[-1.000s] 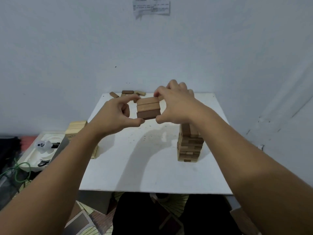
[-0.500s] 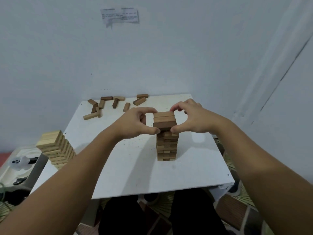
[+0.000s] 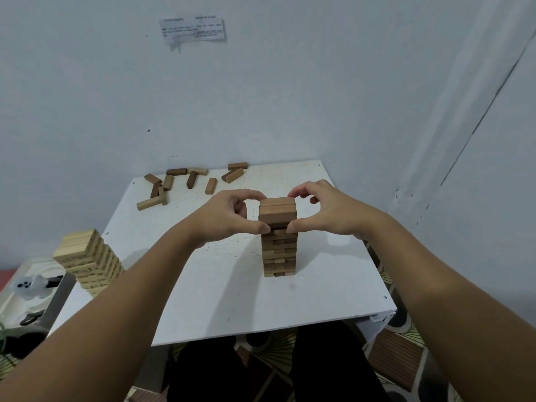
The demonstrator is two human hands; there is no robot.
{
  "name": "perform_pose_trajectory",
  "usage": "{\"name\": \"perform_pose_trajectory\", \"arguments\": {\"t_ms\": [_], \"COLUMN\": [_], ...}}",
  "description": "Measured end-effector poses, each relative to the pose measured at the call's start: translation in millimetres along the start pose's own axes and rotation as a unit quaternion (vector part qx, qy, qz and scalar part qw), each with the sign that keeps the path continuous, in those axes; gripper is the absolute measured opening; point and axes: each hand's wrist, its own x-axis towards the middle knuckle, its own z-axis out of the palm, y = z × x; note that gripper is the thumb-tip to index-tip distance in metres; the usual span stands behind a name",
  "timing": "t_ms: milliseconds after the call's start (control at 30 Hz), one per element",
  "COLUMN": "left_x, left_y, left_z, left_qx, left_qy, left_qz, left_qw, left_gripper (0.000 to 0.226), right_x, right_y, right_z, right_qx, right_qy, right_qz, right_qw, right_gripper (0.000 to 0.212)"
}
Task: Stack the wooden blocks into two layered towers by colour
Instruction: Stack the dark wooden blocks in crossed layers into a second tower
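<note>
A dark brown block tower [image 3: 279, 253] stands in the middle of the white table [image 3: 220, 300]. On its top sits a layer of three dark blocks [image 3: 277, 211]. My left hand [image 3: 226, 216] pinches that layer from the left, thumb low and fingers over the top edge. My right hand [image 3: 324, 211] pinches it from the right in the same way. A light-coloured block tower [image 3: 87, 261] stands at the table's left edge. Several loose dark blocks [image 3: 185, 181] lie scattered at the far side of the table.
Walls close the table in behind and to the right. Left of the table and lower down is a white tray [image 3: 17, 297] with a small white figure [image 3: 30, 285]. Patterned floor [image 3: 400, 355] shows beyond the near edge.
Both hands carried the three-block layer from mid-air down and right onto the top of the dark tower. The view swung right, bringing the loose blocks and the light tower into sight.
</note>
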Motion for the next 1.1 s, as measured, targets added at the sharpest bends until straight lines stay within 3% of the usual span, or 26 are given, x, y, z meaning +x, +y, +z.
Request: {"name": "perform_pose_trajectory", "arguments": {"t_ms": [300,500,1100], "left_x": [-3.0,-8.3,-8.7], "left_y": [-8.4,-16.2,-26.0], "left_z": [0.5,1.0,2.4], "left_qx": [-0.043,-0.09,-0.16], "left_qy": [0.003,0.023,0.043], "left_qz": [-0.014,-0.009,-0.012], "left_qw": [0.999,0.996,0.986], "left_gripper": [0.066,0.079,0.067], "right_x": [4.5,5.0,1.3], "right_y": [10.4,17.3,22.6], "right_z": [6.0,7.7,11.2], "right_qx": [0.031,0.06,0.107], "right_qy": [-0.016,-0.012,-0.007], "right_qz": [0.002,-0.001,-0.007], "right_qw": [0.999,0.998,0.994], "right_gripper": [0.059,0.07,0.076]}}
